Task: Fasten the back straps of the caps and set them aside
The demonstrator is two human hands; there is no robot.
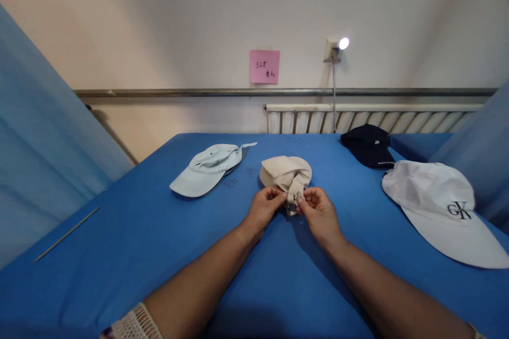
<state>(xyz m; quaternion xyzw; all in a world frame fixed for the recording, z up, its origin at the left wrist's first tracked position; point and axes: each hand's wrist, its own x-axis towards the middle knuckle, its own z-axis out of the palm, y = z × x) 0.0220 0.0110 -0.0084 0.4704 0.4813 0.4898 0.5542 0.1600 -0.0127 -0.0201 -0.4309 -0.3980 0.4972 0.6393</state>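
A beige cap (pixel 284 168) rests on the blue-covered table with its back strap (pixel 295 190) toward me. My left hand (pixel 265 206) pinches the left side of the strap area between thumb and fingers. On the other side, my right hand (pixel 320 214) has its thumb and fingers closed on the strap near a small metal buckle (pixel 295 199). The strap's end hangs just below the buckle, between both hands. Fingertips partly cover the strap, so how it runs through the buckle is hard to make out.
Left of the beige cap lies a pale blue cap (pixel 210 163), with something darker beneath it. To the right are a black cap (pixel 368 144) and a white cap (pixel 433 190) with black letters. A thin stick (pixel 67 234) lies near the left edge. Blue curtains (pixel 43 143) hang at both sides.
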